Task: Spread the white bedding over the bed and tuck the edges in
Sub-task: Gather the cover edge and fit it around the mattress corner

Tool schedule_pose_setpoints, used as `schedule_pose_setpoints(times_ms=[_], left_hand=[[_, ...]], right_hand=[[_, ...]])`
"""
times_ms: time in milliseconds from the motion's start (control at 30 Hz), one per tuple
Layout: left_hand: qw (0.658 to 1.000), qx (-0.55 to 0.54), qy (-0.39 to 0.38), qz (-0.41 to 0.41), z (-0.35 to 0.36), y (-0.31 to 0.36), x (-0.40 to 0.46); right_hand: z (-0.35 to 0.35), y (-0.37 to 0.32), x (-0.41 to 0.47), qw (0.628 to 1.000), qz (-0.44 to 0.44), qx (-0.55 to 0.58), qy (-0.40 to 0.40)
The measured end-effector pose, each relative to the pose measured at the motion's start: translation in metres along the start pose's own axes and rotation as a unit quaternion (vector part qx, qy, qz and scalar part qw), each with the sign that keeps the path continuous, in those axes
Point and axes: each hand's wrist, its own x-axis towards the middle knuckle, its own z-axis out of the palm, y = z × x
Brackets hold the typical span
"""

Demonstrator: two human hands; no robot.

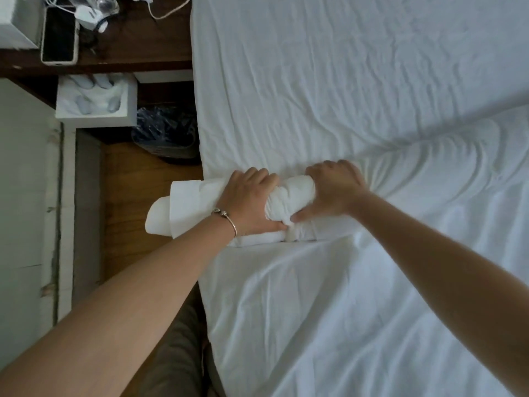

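Left hand: my left hand (pixel 252 202) is curled over a bunched roll of white bedding (pixel 289 202), thumb underneath, a thin bracelet (pixel 229 222) on the wrist.
Right hand: my right hand (pixel 332 190) grasps the same roll just beside the left, fingers over the top, thumb at the near side; the two thumbs almost meet.
Bedding position: the roll lies across the bed's (pixel 329 81) left edge under both hands, its loose folded end sticking out past my left hand over the wooden floor (pixel 128 181); the rest runs off to the right of my right hand as a long rumpled ridge.
Beyond hands: creased white sheet covers the mattress.
Far left of left hand: a dark bag (pixel 166 133), a white box (pixel 94 101), then a dark wooden table (pixel 137 44) with a phone (pixel 58 35) and a cable (pixel 169 10).
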Motion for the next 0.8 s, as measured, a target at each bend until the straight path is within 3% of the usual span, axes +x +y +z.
schedule_pose_setpoints(times_ms=[67,133,267,333,400,500,567,667,700,800], left_hand=[[0.999,0.012,-0.037,0.029,-0.006,0.003,-0.008],[0.989,-0.072,-0.131,-0.004,-0.024,0.002,-0.006],[0.923,-0.148,-0.345,-0.084,-0.042,0.008,0.001],[0.926,-0.151,-0.332,-0.095,-0.034,0.016,-0.01],[0.959,-0.123,-0.241,-0.088,-0.02,0.023,-0.026],[0.991,-0.069,-0.09,-0.068,0.002,0.034,-0.055],[0.998,-0.047,-0.001,-0.05,0.013,0.042,-0.071],[0.998,-0.031,0.055,-0.028,0.022,0.043,-0.078],[0.997,-0.032,0.063,-0.021,0.022,0.042,-0.078],[0.995,-0.041,0.088,0.005,0.023,0.039,-0.078]], right_hand=[[0.026,-0.007,-0.027,0.992,0.001,-0.005,0.124],[0.056,-0.011,-0.047,0.965,0.009,0.012,0.263],[0.093,-0.027,-0.081,0.907,0.022,0.03,0.42],[0.099,-0.03,-0.089,0.896,0.014,0.022,0.444],[0.1,-0.032,-0.096,0.894,0.017,0.012,0.449],[0.101,-0.038,-0.105,0.908,0.035,-0.012,0.417],[0.091,-0.035,-0.112,0.937,0.008,-0.038,0.348],[0.039,-0.017,-0.109,0.995,-0.048,-0.012,0.084],[0.02,-0.009,-0.1,0.999,-0.04,0.018,-0.004],[-0.008,0.0,-0.067,0.989,-0.014,0.042,-0.142]])
